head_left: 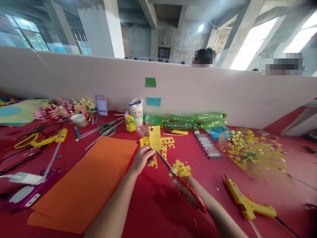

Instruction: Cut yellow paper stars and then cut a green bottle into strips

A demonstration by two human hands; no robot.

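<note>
Between the thumb and fingers of my left hand (143, 158) is a strip of yellow glitter paper (155, 138), held upright, with a star-shaped hole near its top left corner. My right hand (185, 190) grips red-handled scissors (189, 191), whose blades point up and left to the lower edge of the paper. Whether the blades touch the paper I cannot tell. A heap of small yellow stars (182, 168) lies just beyond my right hand. Behind the held strip are yellow paper scraps (167, 140) with star holes cut through them.
Orange sheets (91, 178) lie to the left, near a purple power strip (31, 195) and a yellow glue gun (51, 138). Another yellow glue gun (247, 200) and a yellow star bunch (252, 153) are on the right. Green bottles (183, 125) lie along the white partition (198, 89).
</note>
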